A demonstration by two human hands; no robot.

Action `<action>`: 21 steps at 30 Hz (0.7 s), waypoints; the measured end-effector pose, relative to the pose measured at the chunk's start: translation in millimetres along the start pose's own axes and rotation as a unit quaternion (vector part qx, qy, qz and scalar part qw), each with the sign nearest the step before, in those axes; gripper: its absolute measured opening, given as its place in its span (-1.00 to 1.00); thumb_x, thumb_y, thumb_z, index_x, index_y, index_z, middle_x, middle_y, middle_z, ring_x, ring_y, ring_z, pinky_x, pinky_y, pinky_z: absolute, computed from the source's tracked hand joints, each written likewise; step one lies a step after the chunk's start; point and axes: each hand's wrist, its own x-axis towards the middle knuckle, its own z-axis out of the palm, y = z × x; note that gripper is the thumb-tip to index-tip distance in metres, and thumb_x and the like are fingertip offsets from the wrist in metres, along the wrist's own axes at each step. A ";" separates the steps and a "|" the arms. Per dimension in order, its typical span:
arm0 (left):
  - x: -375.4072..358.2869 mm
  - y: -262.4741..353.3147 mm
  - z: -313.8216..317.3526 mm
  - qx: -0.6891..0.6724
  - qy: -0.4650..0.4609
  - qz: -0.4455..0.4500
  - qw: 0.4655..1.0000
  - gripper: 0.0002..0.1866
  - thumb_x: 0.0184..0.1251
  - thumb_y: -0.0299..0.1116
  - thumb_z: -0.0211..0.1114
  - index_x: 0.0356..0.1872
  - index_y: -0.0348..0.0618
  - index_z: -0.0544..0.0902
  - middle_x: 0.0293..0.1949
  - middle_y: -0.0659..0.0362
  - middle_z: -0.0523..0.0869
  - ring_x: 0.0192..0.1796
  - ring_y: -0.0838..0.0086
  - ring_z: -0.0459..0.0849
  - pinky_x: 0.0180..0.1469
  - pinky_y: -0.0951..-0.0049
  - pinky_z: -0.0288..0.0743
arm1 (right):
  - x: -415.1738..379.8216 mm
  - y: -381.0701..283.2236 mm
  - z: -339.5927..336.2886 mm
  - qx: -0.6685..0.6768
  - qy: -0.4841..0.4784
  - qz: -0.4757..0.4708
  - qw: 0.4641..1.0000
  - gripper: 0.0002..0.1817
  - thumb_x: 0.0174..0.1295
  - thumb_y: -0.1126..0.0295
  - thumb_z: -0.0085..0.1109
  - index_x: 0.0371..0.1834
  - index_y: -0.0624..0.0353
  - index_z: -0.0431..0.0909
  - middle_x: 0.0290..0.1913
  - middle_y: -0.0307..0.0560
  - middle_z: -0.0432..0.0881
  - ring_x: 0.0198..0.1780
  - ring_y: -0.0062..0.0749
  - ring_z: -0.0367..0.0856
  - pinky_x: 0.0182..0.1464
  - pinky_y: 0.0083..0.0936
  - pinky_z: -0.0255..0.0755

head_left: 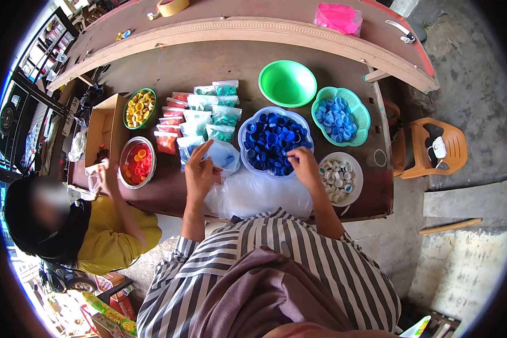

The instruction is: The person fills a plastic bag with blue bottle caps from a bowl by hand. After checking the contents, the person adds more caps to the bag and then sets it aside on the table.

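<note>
My left hand (201, 169) is raised beside a clear plastic bag (224, 156) with blue pieces in it; its index finger is stretched out and its fingers are apart at the bag's left edge. My right hand (303, 164) has its fingers pressed together at the right side of a basket (243, 147) full of dark blue caps (270, 138); whatever it pinches is too small to make out. Flat empty plastic bags (259, 194) lie between my forearms. Filled bags of green caps (224, 115) and red caps (167, 142) stand in rows to the left.
A green bowl (288, 83), a basket of light blue caps (361, 115), and a bowl of white caps (359, 179) surround the dark blue ones. Yellow caps (139, 109), red caps (136, 163) and a cardboard box (104, 127) are left, near a co-worker (110, 231).
</note>
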 end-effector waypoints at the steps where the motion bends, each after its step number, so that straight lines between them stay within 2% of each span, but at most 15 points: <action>1: 1.1 1.6 -2.9 -0.001 0.010 -0.021 1.000 -0.56 0.29 -0.63 -0.02 0.18 -0.24 0.57 0.13 0.06 0.60 -0.35 0.55 0.71 -0.37 0.60 0.63 | -8.8 3.2 3.1 -0.028 -0.018 -0.005 0.999 -0.81 0.05 0.47 0.35 -0.25 0.13 0.62 -0.22 -0.08 0.61 -0.13 -0.07 0.54 -0.02 -0.24 0.40; 2: 2.6 0.3 -5.4 -0.002 0.010 -0.021 1.000 -0.56 0.29 -0.63 -0.02 0.18 -0.24 0.57 0.13 0.06 0.60 -0.35 0.55 0.71 -0.37 0.60 0.63 | -17.7 8.0 7.8 -0.056 -0.037 -0.010 0.998 -0.82 0.04 0.45 0.36 -0.27 0.13 0.61 -0.23 -0.09 0.59 -0.15 -0.05 0.53 -0.03 -0.22 0.39; 3: 4.0 -1.5 -8.0 -0.010 0.014 -0.029 0.999 -0.56 0.30 -0.63 -0.02 0.18 -0.24 0.57 0.13 0.07 0.60 -0.35 0.56 0.71 -0.37 0.61 0.63 | -25.3 11.8 16.3 -0.069 -0.042 -0.015 0.997 -0.74 0.03 0.41 0.37 -0.18 0.08 0.63 -0.19 -0.10 0.56 -0.10 -0.07 0.50 -0.01 -0.21 0.38; 4: 5.2 -2.9 -9.6 -0.017 0.018 -0.038 0.999 -0.56 0.30 -0.64 -0.01 0.18 -0.24 0.57 0.13 0.08 0.60 -0.34 0.57 0.70 -0.36 0.61 0.63 | -29.1 7.0 20.1 -0.068 -0.042 -0.015 0.997 -0.74 0.03 0.41 0.37 -0.18 0.08 0.63 -0.19 -0.10 0.56 -0.10 -0.07 0.50 -0.01 -0.21 0.38; 7: 7.0 -5.4 -11.3 -0.009 0.021 -0.037 0.999 -0.56 0.30 -0.65 -0.01 0.19 -0.23 0.57 0.14 0.09 0.60 -0.35 0.58 0.70 -0.36 0.62 0.62 | -34.4 -0.8 31.5 -0.154 -0.073 -0.005 0.985 -0.57 0.06 0.35 0.35 0.06 0.01 0.58 -0.10 -0.14 0.53 0.00 -0.17 0.45 0.04 -0.21 0.35; 14: 13.0 -6.7 -10.8 -0.032 0.020 -0.037 0.999 -0.54 0.27 -0.67 -0.02 0.18 -0.24 0.57 0.15 0.05 0.56 -0.40 0.53 0.72 -0.41 0.60 0.61 | -25.0 3.2 42.0 -0.175 -0.069 -0.019 0.982 -0.62 0.10 0.38 0.32 0.04 -0.07 0.60 -0.14 -0.19 0.51 -0.02 -0.22 0.46 0.02 -0.26 0.36; 21: 22.0 -8.9 -5.5 -0.035 0.015 -0.034 0.999 -0.53 0.27 -0.68 -0.03 0.19 -0.25 0.56 0.11 0.04 0.58 -0.43 0.50 0.73 -0.43 0.59 0.61 | -19.6 7.3 44.8 -0.176 -0.052 -0.004 0.983 -0.75 0.09 0.36 0.33 -0.12 -0.04 0.66 -0.18 -0.20 0.49 -0.05 -0.25 0.47 -0.02 -0.26 0.36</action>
